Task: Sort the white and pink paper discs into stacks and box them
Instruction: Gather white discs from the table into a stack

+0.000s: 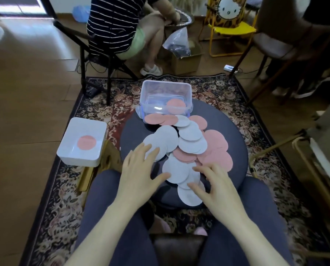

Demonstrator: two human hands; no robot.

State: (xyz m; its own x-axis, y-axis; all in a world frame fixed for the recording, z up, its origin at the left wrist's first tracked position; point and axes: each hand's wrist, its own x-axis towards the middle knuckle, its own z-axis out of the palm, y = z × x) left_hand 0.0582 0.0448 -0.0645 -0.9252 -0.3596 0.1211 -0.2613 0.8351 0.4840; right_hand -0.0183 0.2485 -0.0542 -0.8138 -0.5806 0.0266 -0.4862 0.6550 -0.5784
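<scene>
both hands flat and spread, gripping nothing: left hand [139,167] on white discs [176,168] at the stool's [237,150] near edge, right hand [215,186] too. pink discs [215,148] toward its right edge, clear box [165,96] at the far edge.

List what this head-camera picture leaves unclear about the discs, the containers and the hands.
- Disc count: the white and pink discs overlap, hiding those underneath.
- Clear box: its glossy walls blur what lies beside the one pink disc.
- Right hand: its fingers cover the disc edges, so any grip is unclear.
- White tray: stack depth unreadable from above.

Left grip [139,167] — right grip [215,186] — fingers spread, flat.
</scene>
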